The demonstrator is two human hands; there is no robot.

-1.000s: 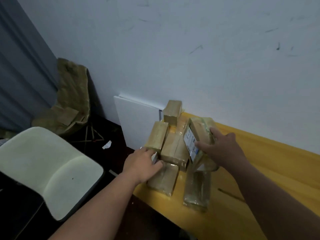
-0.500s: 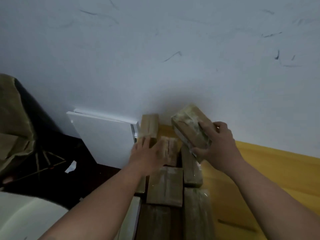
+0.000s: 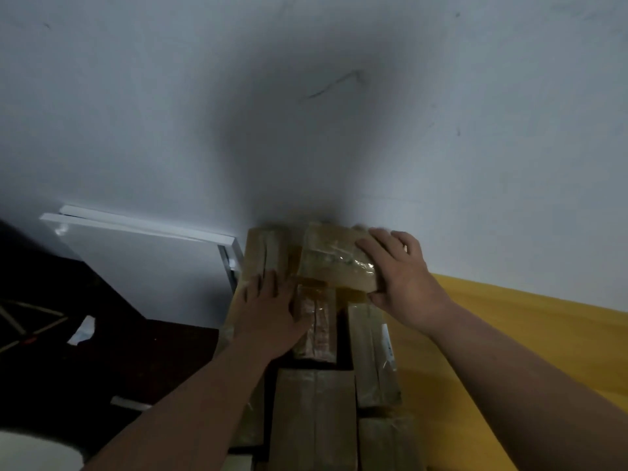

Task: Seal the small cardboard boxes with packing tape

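Taped box (image 3: 334, 258) glossy, rectangular | right hand (image 3: 401, 277) grips | left hand (image 3: 268, 307) flat

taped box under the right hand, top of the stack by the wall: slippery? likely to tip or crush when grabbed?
Probably somewhat slick: the taped box is wrapped in glossy clear tape that catches the light. Likely stiff, since its edges stay square under the right hand. It could slide or tip, because it sits raised on the boxes below rather than on the yellow table.
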